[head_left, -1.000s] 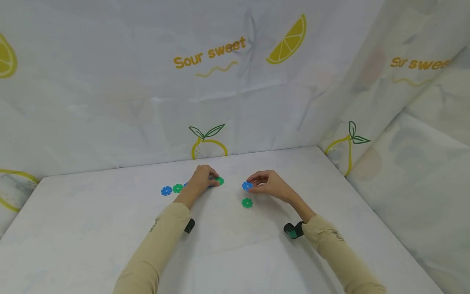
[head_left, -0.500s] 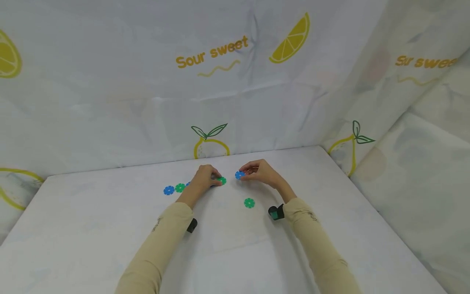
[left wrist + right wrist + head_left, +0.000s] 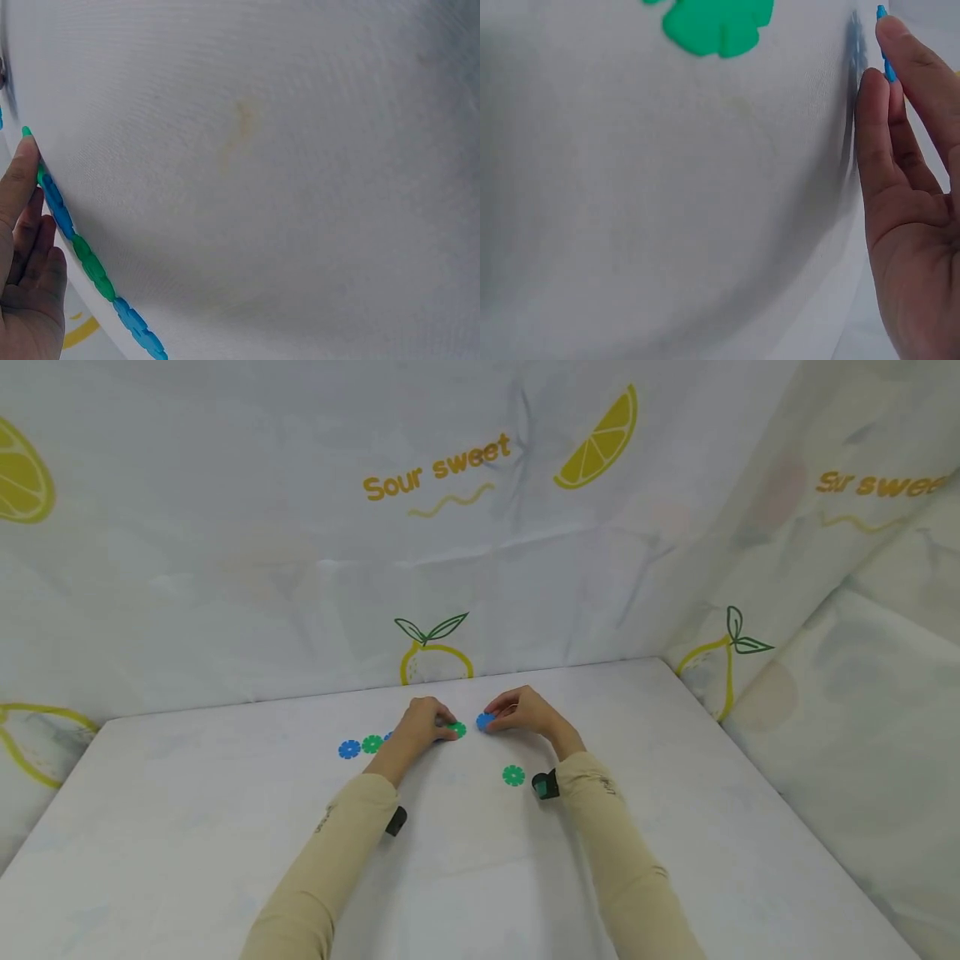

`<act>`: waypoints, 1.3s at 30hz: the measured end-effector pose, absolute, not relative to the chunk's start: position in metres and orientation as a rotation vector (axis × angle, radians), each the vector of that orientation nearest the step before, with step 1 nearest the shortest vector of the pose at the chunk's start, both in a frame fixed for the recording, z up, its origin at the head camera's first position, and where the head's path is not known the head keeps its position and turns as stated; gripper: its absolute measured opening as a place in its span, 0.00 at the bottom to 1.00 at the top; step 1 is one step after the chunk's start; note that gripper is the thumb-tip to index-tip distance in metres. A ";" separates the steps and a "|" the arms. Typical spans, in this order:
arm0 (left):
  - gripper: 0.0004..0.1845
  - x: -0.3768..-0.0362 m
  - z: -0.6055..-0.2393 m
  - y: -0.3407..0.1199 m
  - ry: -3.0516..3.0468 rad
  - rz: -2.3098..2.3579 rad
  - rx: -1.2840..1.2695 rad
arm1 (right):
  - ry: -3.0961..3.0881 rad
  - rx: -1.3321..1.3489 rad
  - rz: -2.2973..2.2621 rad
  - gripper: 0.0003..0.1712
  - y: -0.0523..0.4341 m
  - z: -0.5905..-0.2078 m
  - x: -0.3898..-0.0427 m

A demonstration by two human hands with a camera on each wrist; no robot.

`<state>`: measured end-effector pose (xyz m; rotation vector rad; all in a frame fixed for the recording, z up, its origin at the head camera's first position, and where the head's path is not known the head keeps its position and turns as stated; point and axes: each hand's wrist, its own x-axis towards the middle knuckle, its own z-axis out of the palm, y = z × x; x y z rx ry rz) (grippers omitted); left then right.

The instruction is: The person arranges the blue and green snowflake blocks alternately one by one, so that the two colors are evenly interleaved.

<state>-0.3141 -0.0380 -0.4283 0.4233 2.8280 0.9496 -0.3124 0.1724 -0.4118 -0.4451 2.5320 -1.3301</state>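
blue disc (image 3: 485, 721) | pinched by right hand (image 3: 525, 712) | beside left hand (image 3: 420, 725)

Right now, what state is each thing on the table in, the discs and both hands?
Left hand: pinching the end green disc of the chain.
Chain: blue and green discs joined in a row, flat on the table.
Right hand: pinching a blue disc.
Blue disc: held close to the chain's end; whether it touches, I cannot tell.
Loose green disc: flat on the table, apart, untouched.

Loose disc (image 3: 513, 775) right of chain (image 3: 361, 747)
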 end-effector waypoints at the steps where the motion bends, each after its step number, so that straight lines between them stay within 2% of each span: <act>1: 0.12 -0.314 -0.428 -0.038 2.827 0.952 0.424 | 2.547 -0.446 -1.316 0.16 0.172 -0.416 -0.315; 25: 0.11 -0.315 -0.429 -0.038 2.797 0.973 0.413 | 2.654 -0.457 -1.076 0.15 0.163 -0.419 -0.318; 39: 0.12 -0.312 -0.417 -0.035 2.823 0.808 0.451 | 2.683 -0.468 -0.951 0.12 0.152 -0.414 -0.321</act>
